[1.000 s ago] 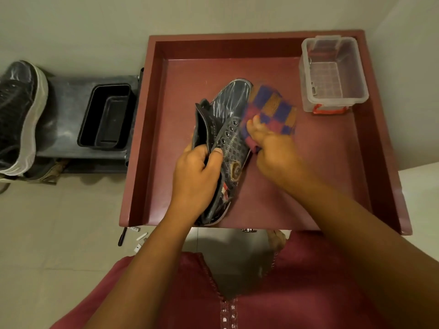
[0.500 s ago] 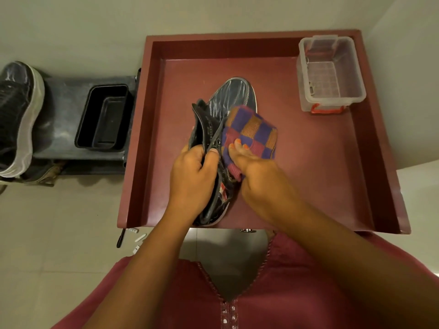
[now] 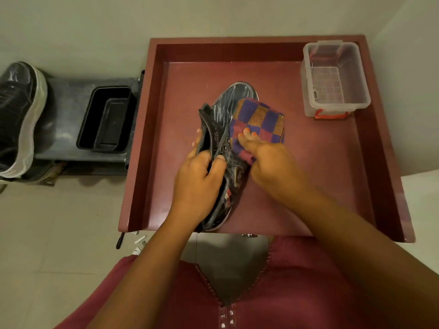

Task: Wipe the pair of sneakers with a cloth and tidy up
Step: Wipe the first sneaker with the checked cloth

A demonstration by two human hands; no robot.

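A dark grey sneaker (image 3: 234,98) lies in the middle of the red tray table (image 3: 308,186), toe pointing away from me. My left hand (image 3: 197,181) grips its collar, thumb inside the opening. My right hand (image 3: 266,160) holds a checked purple, orange and red cloth (image 3: 261,119) and presses it against the sneaker's right side by the eyelets. A second dark sneaker (image 3: 16,115) with a pale sole lies on the low grey shelf (image 3: 64,108) at the far left.
A clear plastic bin (image 3: 335,79) with a red clip stands in the tray's back right corner. A black rectangular container (image 3: 107,117) sits on the grey shelf left of the tray. Small white bits lie on the tiled floor (image 3: 59,233).
My right hand drew the cloth from the toe's right side back along the upper, then slid it slightly forward and right. My left hand kept its grip on the collar.
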